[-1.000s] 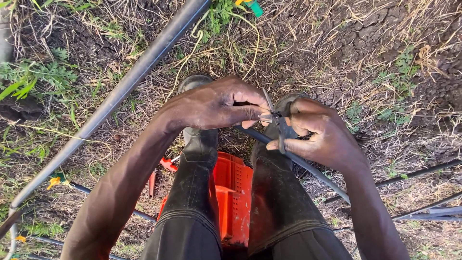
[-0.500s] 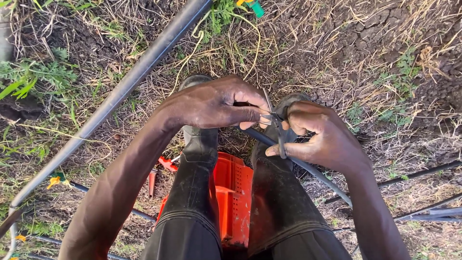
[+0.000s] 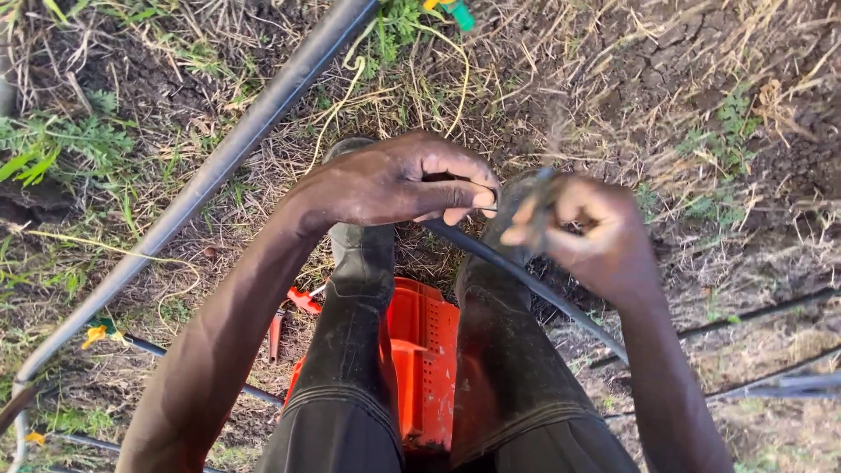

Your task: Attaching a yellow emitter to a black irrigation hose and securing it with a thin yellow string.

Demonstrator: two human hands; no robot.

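Left hand (image 3: 394,184) pinched tight on thin black drip tube (image 3: 526,280), same as before. Right hand (image 3: 596,236) now blurred, lifted slightly, fingers curled around small dark fitting (image 3: 539,206). Mid-twist, probably.

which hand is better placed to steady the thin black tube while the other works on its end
Left, probably. The left hand is pinched shut at the tube end with its arm braced over the boot. The right hand is blurred and seems to grip a small dark piece there, so it looks busy.

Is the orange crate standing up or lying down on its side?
On its side: the orange crate shows its holed wall facing up, lying between the boots.
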